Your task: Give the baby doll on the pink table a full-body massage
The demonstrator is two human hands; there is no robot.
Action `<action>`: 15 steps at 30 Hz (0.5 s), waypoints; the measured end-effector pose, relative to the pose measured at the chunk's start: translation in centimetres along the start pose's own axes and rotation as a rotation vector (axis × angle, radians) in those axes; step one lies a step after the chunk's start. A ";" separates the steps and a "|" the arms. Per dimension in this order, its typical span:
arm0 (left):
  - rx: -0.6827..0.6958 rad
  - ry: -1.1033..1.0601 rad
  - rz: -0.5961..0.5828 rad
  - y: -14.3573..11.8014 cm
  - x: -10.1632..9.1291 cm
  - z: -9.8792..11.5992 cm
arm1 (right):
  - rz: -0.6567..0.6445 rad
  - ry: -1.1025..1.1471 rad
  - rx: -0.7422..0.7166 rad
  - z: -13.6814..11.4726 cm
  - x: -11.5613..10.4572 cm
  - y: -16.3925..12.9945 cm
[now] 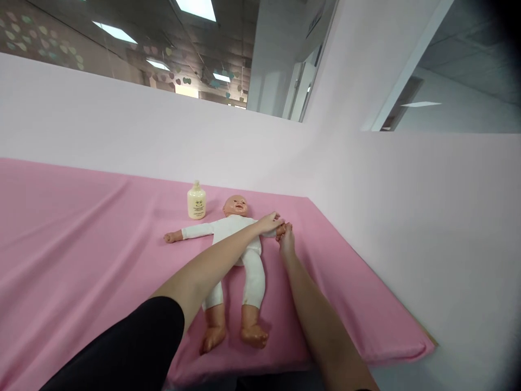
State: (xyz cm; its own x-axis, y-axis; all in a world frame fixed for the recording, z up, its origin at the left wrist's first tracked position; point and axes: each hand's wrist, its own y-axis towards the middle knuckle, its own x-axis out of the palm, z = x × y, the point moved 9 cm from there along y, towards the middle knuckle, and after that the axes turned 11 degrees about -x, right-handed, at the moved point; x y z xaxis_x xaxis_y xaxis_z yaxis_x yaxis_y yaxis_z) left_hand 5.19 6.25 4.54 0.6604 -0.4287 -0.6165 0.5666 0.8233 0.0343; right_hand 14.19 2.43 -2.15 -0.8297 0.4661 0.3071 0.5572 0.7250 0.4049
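A baby doll (228,231) with a white cloth body lies on its back on a pink sheet, head toward the wall. My left hand (269,222) reaches across its chest and rests around the doll's arm on the right side, fingers curled near the wrist. Pinched between the fingers of my right hand (287,241) is the small brown doll hand (280,232) of that same arm. Its other arm (197,231) stretches out to the left, untouched. My left forearm hides part of the doll's torso and one leg.
A cream pump bottle (197,202) stands left of the doll's head. The pink sheet (93,260) has folds on the left and covers a table that meets a white wall (163,136) behind and on the right. Windows or mirrors sit above.
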 end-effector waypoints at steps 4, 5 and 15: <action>0.058 -0.026 -0.063 1.0 2.8 -0.7 | 0.007 0.013 0.029 0.3 0.1 -0.3; 0.066 -0.030 -0.058 1.1 3.0 -1.1 | 0.018 0.011 0.026 0.3 0.1 -0.4; 0.097 -0.018 -0.095 1.9 3.9 -2.5 | 0.044 -0.122 0.006 0.3 -0.3 -0.1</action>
State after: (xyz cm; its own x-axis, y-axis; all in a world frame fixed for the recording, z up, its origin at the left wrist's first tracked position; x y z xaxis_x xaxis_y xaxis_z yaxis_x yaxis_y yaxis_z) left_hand 7.62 7.03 0.25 0.6096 -0.5102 -0.6067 0.6714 0.7392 0.0531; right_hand 14.38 2.36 -2.59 -0.8026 0.5556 0.2171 0.5932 0.7053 0.3881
